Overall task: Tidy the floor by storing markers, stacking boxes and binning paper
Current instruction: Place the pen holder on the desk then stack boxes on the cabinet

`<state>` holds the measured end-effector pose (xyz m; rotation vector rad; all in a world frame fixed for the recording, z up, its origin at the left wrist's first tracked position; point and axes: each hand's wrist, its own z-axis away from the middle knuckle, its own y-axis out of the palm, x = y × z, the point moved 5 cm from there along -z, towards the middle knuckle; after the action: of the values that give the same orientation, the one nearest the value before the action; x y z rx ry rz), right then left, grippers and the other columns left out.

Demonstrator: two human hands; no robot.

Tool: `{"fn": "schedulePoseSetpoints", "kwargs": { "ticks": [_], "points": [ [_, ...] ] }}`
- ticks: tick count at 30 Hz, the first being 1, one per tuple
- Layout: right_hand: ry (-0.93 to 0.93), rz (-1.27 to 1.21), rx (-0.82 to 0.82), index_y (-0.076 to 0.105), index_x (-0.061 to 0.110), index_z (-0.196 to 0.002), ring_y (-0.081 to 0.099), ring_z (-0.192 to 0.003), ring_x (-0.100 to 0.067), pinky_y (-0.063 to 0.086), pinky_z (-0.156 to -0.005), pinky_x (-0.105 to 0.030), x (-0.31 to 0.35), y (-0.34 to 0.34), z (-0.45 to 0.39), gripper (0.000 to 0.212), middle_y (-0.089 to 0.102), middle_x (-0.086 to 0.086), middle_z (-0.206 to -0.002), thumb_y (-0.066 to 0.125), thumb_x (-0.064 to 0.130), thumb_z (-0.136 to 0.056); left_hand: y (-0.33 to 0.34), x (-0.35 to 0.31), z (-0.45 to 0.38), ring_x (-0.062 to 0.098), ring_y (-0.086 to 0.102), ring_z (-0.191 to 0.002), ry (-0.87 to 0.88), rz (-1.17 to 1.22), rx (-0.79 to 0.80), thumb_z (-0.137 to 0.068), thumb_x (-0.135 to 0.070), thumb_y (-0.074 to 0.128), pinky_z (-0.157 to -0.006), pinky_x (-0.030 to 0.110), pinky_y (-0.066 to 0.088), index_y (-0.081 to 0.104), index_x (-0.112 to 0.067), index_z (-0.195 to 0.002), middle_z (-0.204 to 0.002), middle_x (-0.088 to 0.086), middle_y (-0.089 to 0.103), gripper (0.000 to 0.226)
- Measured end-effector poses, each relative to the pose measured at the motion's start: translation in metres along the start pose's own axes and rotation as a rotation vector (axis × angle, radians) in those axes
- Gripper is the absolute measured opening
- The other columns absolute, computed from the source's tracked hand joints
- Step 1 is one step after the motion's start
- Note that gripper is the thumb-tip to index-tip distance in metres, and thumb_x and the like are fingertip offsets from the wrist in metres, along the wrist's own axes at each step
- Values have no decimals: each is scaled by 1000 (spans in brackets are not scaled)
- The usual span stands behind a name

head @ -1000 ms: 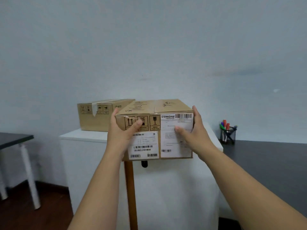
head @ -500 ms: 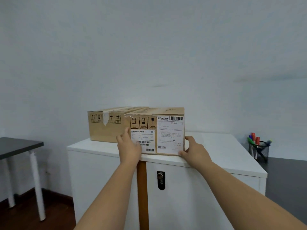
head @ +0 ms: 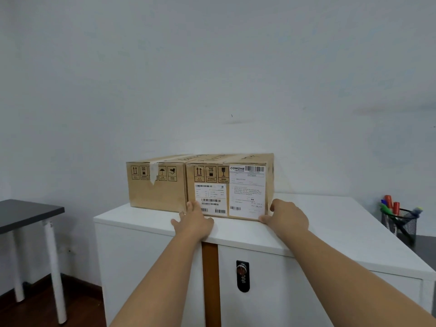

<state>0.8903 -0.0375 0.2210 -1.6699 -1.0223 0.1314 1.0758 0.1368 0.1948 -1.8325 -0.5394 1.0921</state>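
White cabinet [head: 330, 223]: both hands against labelled box [head: 230, 185], plain box [head: 157, 185] alongside.

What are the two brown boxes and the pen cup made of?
Both boxes look like matte brown cardboard, with printed symbols, tape and paper labels. The pen cup looks like black wire mesh, probably metal: you can see through it.
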Motion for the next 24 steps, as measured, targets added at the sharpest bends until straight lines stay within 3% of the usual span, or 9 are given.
{"fn": "schedulePoseSetpoints", "kwargs": {
  "ticks": [4,6,12,17,24],
  "points": [
    [-4,67,18,57,21,-94,61,-91,-21,46,-73,-31,1,2,-1,39,64,1,-97,59,57,-82,-1,-4,-1,30,2,-152,-15,-33,23,-91,-41,44,-117,62,0,3,-21,-158,-166,3,-3,81],
    [-31,86,18,58,22,-97,59,-93,-21,46,-75,-32,-2,0,2,44,62,2,-98,54,63,-81,-1,-11,5,29,1,-152,6,-22,17,-91,-41,44,-117,63,0,6,-22,-158,-166,4,-1,79],
    [-5,113,20,63,16,-99,58,-96,-24,47,-76,-34,-53,-35,22,44,64,-2,-100,43,55,-92,5,-91,49,28,-5,-152,261,43,11,-95,-42,46,-117,63,-4,6,-24,-158,-166,3,-4,77],
    [127,174,-38,62,12,-96,58,-100,-31,47,-80,-35,-133,-115,48,37,64,-12,-105,40,42,-93,4,-190,105,25,-5,-152,503,199,59,-97,-42,45,-120,56,-2,8,-25,-158,-166,1,0,73],
    [349,202,-154,65,17,-109,56,-105,-32,51,-90,-43,-257,-240,130,38,62,-10,-114,46,45,-94,21,-320,218,23,-3,-153,764,319,212,-100,-39,45,-122,48,1,13,-22,-158,-166,-3,-1,69]
  ]
}}
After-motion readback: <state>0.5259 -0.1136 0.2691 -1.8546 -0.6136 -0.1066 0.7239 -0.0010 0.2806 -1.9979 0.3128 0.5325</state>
